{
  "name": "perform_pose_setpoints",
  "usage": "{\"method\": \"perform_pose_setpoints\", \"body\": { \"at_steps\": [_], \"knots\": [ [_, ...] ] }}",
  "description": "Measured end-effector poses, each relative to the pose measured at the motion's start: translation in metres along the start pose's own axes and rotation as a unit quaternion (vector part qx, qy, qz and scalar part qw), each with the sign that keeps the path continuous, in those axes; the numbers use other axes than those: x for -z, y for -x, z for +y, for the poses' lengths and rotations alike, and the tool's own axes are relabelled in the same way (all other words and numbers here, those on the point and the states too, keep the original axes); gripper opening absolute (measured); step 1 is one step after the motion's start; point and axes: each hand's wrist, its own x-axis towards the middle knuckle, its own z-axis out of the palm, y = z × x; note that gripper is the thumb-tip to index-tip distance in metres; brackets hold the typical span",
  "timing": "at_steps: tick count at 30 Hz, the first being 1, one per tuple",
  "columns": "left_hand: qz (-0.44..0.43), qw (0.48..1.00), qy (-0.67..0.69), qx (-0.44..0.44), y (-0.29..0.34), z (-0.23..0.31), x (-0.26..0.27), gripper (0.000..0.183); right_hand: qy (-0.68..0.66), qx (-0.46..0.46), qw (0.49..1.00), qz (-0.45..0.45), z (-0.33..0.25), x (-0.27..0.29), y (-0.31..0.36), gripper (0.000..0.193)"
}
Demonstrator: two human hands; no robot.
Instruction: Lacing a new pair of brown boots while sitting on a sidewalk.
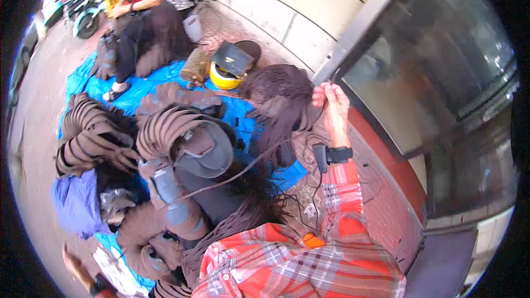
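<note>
My right hand (pixel 333 101) is raised at the right, its fingers pinched together on a thin brown cord (pixel 256 160). From there the cord sags leftward to a brown and grey padded piece (pixel 175 201) in front of me. My left hand (pixel 77 265) is stretched out at the lower left, too blurred to show whether it holds anything. Beside the padded piece lies a bundle of brown, ribbed, curved pieces (pixel 157 132) with a round grey part (pixel 208 152). Dark brown strands (pixel 229 223) hang across my lap.
A blue tarp (pixel 83 83) spreads beneath several brown bundles (pixel 88 124). A purple cloth (pixel 80 201) lies at the left. Another person (pixel 157 11) sits at the far side. A yellow container (pixel 223 79) and a dark strand heap (pixel 279 91) stand near the tiled wall (pixel 292 5). Glass panels (pixel 419 66) rise at right.
</note>
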Motion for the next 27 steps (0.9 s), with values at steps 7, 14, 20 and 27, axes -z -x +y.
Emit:
{"method": "perform_pose_setpoints", "body": {
  "at_steps": [7,14,20,27],
  "knots": [
    [-0.330,0.858,0.343,0.193,0.032,0.313,-0.179,0.032,0.064,-0.119,0.924,-0.357,-0.020,-0.110,0.082,0.023],
    [-0.367,0.839,0.373,0.148,0.077,0.347,-0.245,0.020,0.216,-0.137,0.812,-0.525,0.046,-0.200,0.205,0.013],
    [-0.418,0.877,0.225,0.069,0.083,0.340,-0.267,0.017,0.215,0.102,0.806,-0.542,0.101,-0.199,0.224,0.009],
    [-0.525,0.838,0.150,-0.013,0.071,0.337,-0.282,0.019,0.275,0.026,0.784,-0.556,0.098,-0.183,0.233,0.009]
  ]
}}
